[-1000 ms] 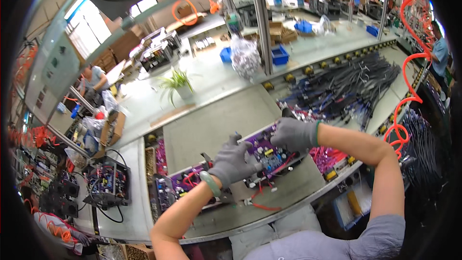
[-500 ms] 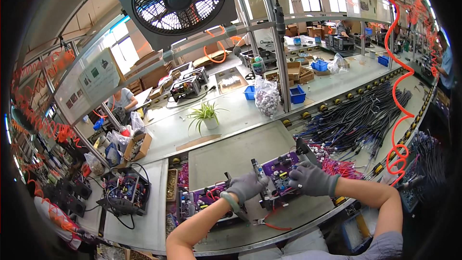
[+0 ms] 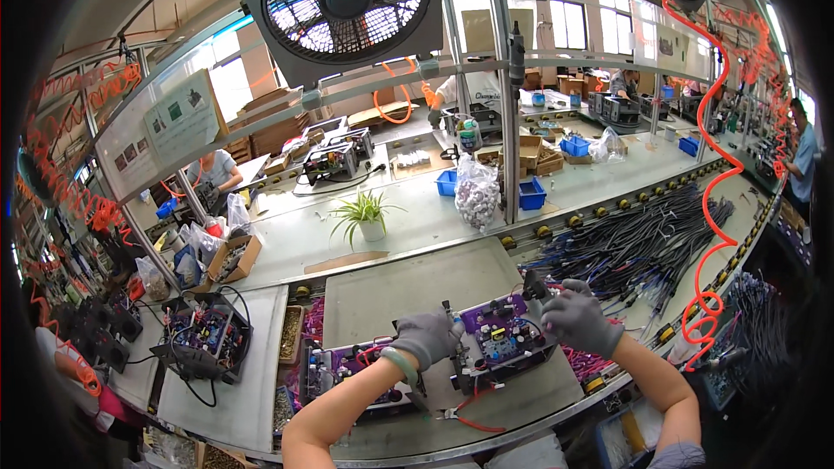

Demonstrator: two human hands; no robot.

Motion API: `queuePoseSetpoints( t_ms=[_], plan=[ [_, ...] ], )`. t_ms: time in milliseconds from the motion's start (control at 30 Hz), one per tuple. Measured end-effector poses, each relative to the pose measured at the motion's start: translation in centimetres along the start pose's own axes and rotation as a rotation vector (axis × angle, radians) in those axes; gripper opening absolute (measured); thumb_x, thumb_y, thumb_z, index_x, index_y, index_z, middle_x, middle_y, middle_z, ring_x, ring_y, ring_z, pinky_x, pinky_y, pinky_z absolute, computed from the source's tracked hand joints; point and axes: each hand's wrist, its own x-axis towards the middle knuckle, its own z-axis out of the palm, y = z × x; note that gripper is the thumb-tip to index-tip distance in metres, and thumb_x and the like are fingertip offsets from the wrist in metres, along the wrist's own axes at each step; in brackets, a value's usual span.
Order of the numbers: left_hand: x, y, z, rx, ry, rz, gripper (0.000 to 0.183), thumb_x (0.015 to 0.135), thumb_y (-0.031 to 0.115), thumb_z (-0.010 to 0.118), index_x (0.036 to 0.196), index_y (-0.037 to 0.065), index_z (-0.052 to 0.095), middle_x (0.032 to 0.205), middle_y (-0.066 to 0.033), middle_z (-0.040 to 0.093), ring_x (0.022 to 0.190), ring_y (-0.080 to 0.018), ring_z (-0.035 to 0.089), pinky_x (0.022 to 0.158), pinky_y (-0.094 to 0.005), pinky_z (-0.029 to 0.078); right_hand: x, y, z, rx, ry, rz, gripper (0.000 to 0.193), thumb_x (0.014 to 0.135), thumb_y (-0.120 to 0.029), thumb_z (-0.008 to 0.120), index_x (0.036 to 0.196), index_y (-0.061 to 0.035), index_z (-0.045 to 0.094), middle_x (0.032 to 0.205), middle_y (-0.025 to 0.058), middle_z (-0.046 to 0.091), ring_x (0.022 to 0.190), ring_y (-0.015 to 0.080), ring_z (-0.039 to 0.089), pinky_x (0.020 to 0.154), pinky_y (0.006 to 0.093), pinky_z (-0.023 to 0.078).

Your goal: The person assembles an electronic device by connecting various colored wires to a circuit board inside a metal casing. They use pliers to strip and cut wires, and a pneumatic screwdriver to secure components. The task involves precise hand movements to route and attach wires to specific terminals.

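Red pliers [image 3: 479,426] lie on your side of your left hand [image 3: 427,339], which curls at the purple board [image 3: 502,337]; your right hand [image 3: 580,317] bends by its far end. I cannot tell whether either pinches anything. Beyond both stands a plant [image 3: 366,211].

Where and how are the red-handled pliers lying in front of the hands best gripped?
Probably by the splayed red handles, with the right hand coming from the right, on the near side of the purple circuit board. The pliers lie flat, metal head to the left, handles opening rightward.
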Motion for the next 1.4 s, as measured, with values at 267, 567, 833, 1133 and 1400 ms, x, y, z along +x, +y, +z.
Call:
queuePoseSetpoints(
  t_ms=[267,567,833,1133,1400],
  plan=[
    [3.1,7.1,0.2,-0.141,0.276,0.507,0.028,0.087,0.034,0.061,0.099,0.009,0.067,0.09,-0.0189,0.068,0.077,-0.0353,0.068,0.066,-0.0479,0.053,2.9,1.7,4.9,0.248,-0.053,0.221,0.014,0.083,-0.026,0.068,0.083,-0.0125,0.068,0.083,0.01,0.069,0.08,0.0302,0.067,0.09,0.0422,0.045],
    [4.0,7.4,1.6,-0.202,0.269,0.542,0.018,0.09,0.022,0.055,0.092,0.008,0.065,0.073,-0.0142,0.066,0.064,-0.0309,0.066,0.056,-0.0438,0.05,2.1,1.3,4.4,0.255,0.009,0.203,0.016,0.082,-0.027,0.071,0.078,-0.0117,0.068,0.072,0.0095,0.066,0.072,0.0299,0.066,0.084,0.0424,0.046],
    [6.5,6.7,4.1,-1.357,-0.794,0.016,0.028,0.101,0.035,0.051,0.095,0.011,0.062,0.07,0.0017,0.057,0.045,-0.006,0.044,0.038,-0.0228,0.035,0.3,0.9,5.4,0.625,0.255,0.396,0.007,0.083,-0.013,0.071,0.083,-0.0055,0.069,0.07,0.0093,0.064,0.07,0.0274,0.063,0.09,0.0422,0.047],
    [5.6,5.4,2.0,-0.59,-0.17,0.264,0.036,0.095,0.039,0.055,0.108,0.007,0.066,0.073,-0.0079,0.065,0.063,-0.0228,0.065,0.063,-0.0361,0.054,2.3,1.2,4.6,0.426,0.204,0.24,0.005,0.078,-0.013,0.071,0.074,-0.0094,0.069,0.07,0.0098,0.065,0.068,0.0303,0.064,0.088,0.0399,0.047],
    [2.2,-1.7,2.8,-0.041,0.118,0.002,0.055,0.095,0.047,0.044,0.135,0.009,0.049,0.112,-0.0204,0.067,0.106,-0.039,0.062,0.096,-0.0463,0.045,4.8,3.7,4.6,-0.082,-0.405,-0.021,0.002,0.07,-0.015,0.066,0.069,-0.0172,0.066,0.065,0.0045,0.063,0.07,0.0237,0.066,0.102,0.0405,0.039]
  ],
)
